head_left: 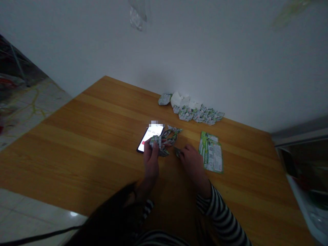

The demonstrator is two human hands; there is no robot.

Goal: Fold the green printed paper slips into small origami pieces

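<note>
The left hand (pixel 151 160) is curled, with thumb and fingers pinching a bundle of folded printed paper (pixel 155 141) over the lower end of a lit phone (pixel 153 131). The phone lies near the middle of the worktop (pixel 77 136), its screen showing digits. More folded pieces (pixel 170 135) lie just right of the bundle; whether they join it is hard to tell. The right hand (pixel 192 164) sits low on the wood, its fingertips (pixel 185 149) at a small folded piece (pixel 177 152), though whether they grip it cannot be told. Just right of that hand lie flat green-printed sheets (pixel 210 152). Along the back edge, against the wall (pixel 164 44), run a row of folded pieces (pixel 198 114) and crumpled white paper (pixel 179 100).
</note>
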